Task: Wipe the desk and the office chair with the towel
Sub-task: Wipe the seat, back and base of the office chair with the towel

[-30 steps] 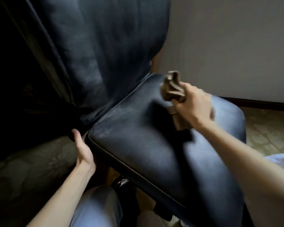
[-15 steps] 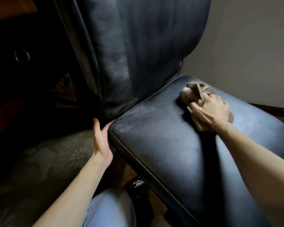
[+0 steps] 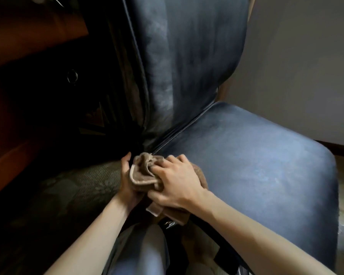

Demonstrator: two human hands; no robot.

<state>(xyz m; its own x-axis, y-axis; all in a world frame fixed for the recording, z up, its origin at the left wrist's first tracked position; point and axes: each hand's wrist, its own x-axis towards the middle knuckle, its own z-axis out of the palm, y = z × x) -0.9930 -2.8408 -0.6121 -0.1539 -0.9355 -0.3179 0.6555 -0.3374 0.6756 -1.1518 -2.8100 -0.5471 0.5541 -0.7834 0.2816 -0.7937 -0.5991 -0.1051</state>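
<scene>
Right hand (image 3: 177, 183), fingers curled, grips the towel (image 3: 141, 175) at the seat (image 3: 246, 155) corner; left hand (image 3: 126, 184) touches it, fingers hidden.

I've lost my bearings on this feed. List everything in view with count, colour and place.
chair: 1, dark blue, centre, seat to the right, back upright behind it
towel: 1, brown, bunched at the seat's near left corner
desk: 1, reddish-brown wood, far left, in shadow
ring pull: 1 plainly seen, metal, on the desk's dark front
carpet: 1, dull green, patterned, floor at left
wall: 1, pale grey, upper right
trousers: light blue, bottom centre
left hand: 1, laid against the towel's left side
right hand: 1, on top of the towel, fingers curled into it
</scene>
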